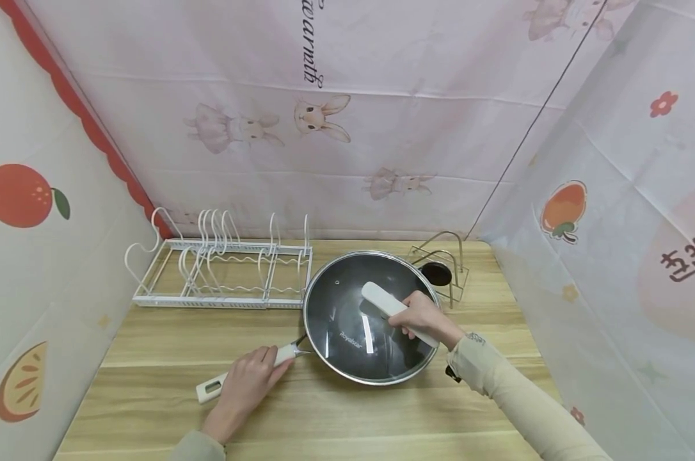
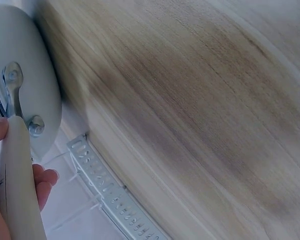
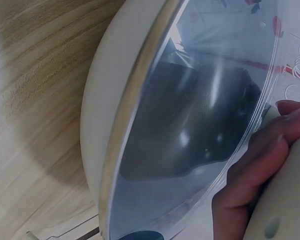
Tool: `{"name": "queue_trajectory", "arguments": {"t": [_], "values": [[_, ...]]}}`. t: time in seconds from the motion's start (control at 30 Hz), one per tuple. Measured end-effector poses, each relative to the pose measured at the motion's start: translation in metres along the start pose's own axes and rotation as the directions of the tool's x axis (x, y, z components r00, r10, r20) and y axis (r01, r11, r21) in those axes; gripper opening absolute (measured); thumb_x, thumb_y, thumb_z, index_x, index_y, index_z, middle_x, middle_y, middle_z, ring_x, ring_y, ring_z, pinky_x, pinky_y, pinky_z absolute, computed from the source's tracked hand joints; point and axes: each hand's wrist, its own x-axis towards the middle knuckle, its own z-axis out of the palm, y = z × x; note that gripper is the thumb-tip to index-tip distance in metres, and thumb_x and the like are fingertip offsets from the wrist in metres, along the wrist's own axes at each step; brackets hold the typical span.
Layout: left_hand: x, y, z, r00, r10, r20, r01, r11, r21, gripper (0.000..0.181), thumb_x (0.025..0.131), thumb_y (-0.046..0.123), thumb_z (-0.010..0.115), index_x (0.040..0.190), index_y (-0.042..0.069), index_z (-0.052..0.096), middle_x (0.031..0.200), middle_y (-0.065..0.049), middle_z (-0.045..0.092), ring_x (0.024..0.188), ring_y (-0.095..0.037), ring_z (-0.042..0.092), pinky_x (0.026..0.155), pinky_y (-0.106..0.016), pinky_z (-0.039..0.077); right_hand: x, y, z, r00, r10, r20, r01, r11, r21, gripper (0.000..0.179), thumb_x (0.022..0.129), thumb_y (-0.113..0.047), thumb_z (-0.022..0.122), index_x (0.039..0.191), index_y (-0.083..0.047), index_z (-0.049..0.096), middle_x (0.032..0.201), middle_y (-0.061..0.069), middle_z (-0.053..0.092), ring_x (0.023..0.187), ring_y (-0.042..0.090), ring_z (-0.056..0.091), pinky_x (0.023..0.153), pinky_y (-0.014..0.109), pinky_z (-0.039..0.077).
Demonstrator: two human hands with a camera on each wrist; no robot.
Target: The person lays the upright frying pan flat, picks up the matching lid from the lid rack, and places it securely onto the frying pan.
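Note:
A wok (image 3: 102, 105) with a pale outer wall stands on the wooden table. Its glass lid (image 1: 336, 307), with a metal rim, lies over the top. My left hand (image 1: 248, 378) grips the wok's long white handle (image 1: 210, 388), fingers wrapped round it, as the left wrist view also shows. On the lid, my right hand (image 1: 423, 317) holds the long white lid handle (image 1: 380, 298) with curled fingers. Through the glass the wok's inside looks dark; reflections hide any contents.
To the left at the back stands a white wire dish rack (image 1: 209, 303), close to the wok. A wire stand (image 1: 461, 256) is behind the wok on the right, with a dark round piece (image 1: 436, 274) before it. Printed cloth walls (image 1: 336, 211) enclose the table.

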Motion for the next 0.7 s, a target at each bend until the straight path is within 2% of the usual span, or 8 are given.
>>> {"name": "queue_trajectory", "arguments": {"t": [0.17,0.43,0.7], "values": [[-0.0001,-0.0008,-0.0002,1.0,0.024,-0.015,-0.025,1.0,-0.009,0.064,0.106,0.046,0.034,0.082,-0.006,0.063,0.068,-0.013,0.063,0.047,-0.021,0.055,0.037,-0.029,0.045,0.0033,-0.0014,0.0009,1.0,-0.012,-0.002,0.012,1.0,-0.019,0.012,0.071,-0.009,0.075,0.074,0.0,0.068,0.05,0.006,0.059,0.037,0.011,0.05,0.037,0.022,0.045],[0.001,-0.0012,-0.0015,0.999,0.045,-0.025,-0.045,0.999,-0.014,0.063,0.107,0.045,0.034,0.081,-0.005,0.063,0.065,-0.011,0.063,0.045,-0.018,0.053,0.036,-0.027,0.044,0.0049,-0.0048,0.0018,1.0,0.016,0.009,-0.016,1.0,0.005,0.013,0.071,-0.008,0.075,0.075,0.001,0.067,0.049,0.006,0.058,0.037,0.011,0.05,0.037,0.022,0.045],[0.0026,-0.002,-0.0014,0.998,0.054,-0.038,-0.055,0.998,-0.019,0.058,0.105,0.043,0.042,0.079,-0.004,0.063,0.064,-0.01,0.062,0.044,-0.018,0.052,0.035,-0.027,0.043,0.0047,-0.0071,0.002,0.999,0.046,-0.004,-0.046,0.999,0.004,0.013,0.071,-0.009,0.075,0.074,0.001,0.067,0.049,0.005,0.058,0.036,0.01,0.05,0.037,0.021,0.045]]}}
